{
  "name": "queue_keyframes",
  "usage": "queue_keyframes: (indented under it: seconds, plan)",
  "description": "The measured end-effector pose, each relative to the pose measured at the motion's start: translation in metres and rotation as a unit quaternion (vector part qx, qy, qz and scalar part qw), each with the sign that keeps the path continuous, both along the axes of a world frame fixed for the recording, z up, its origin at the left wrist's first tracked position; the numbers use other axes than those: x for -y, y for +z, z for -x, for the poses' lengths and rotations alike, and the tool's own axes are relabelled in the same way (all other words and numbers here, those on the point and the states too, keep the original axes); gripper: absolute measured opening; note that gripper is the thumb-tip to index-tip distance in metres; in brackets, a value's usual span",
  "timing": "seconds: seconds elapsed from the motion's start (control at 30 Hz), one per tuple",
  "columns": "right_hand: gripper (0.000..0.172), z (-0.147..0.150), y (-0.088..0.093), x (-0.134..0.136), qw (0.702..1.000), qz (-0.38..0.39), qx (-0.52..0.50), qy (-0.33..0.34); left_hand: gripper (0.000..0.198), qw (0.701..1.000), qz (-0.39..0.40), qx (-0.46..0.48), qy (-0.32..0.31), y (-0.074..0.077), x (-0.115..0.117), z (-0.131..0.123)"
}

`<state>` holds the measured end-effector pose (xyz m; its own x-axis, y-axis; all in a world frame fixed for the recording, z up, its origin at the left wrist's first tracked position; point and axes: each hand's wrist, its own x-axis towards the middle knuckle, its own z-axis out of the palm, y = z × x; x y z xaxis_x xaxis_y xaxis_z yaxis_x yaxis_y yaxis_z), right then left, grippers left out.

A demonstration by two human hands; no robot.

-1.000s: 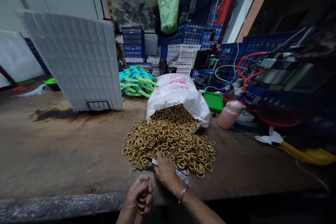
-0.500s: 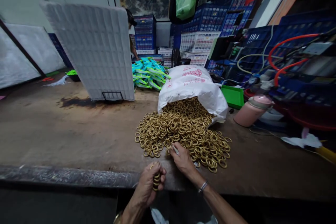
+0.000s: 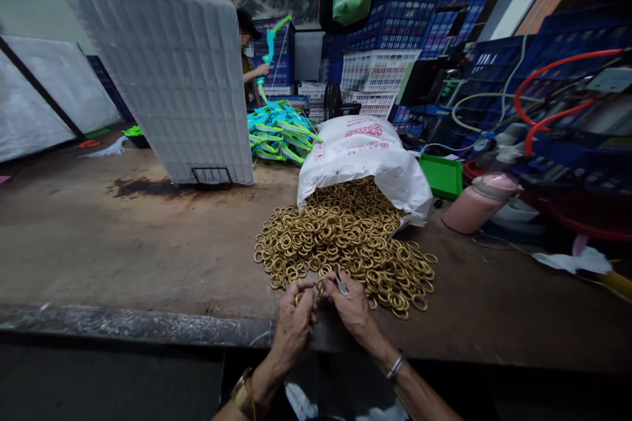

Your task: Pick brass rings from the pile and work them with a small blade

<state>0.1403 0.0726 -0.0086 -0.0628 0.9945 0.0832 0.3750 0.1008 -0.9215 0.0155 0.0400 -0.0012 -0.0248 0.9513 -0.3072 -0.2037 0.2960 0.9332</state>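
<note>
A heap of gold-coloured rings [image 3: 340, 237] spills from the mouth of a white woven sack [image 3: 353, 151] onto the table. At the near edge of the heap, my left hand [image 3: 293, 316] is closed round some gold rings; one shows at its fingertips, the others are mostly hidden by the fingers. Just to its right, my right hand [image 3: 353, 309] is closed, pinching a single gold ring [image 3: 320, 287] between thumb and finger. A small metal tool [image 3: 341, 283] with a dark tip also sticks up from that hand; its kind cannot be made out. Both hands' fingertips are close together.
A tall white padded panel [image 3: 168, 85] stands on the wooden table [image 3: 123, 250] at left. Behind the sack lies a pile of blue-and-green toy bows [image 3: 281, 131], where another person [image 3: 249, 66] lifts one. A green tray [image 3: 442, 176] and a pink bottle [image 3: 478, 204] are at right.
My right hand has lifted a ring off the heap's edge. My left hand has moved up and right to meet it. The other person has raised a blue-and-green piece.
</note>
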Motion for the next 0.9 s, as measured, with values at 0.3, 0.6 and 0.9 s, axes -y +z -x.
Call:
queue_keyframes:
  seconds: [0.3,0.6,0.9]
  plan:
    - [0.030,0.008,0.012,0.009,0.998,0.045,-0.012,0.042,0.019,0.989,-0.131,-0.069,0.008,0.001,0.000,0.001]
    - [0.030,0.010,0.015,0.008,0.998,0.034,0.019,0.046,0.028,0.998,-0.043,-0.010,-0.045,0.005,0.005,0.005]
    - [0.032,0.008,0.009,0.010,0.991,0.099,-0.043,0.074,0.035,0.991,0.016,0.117,-0.068,0.010,0.010,0.008]
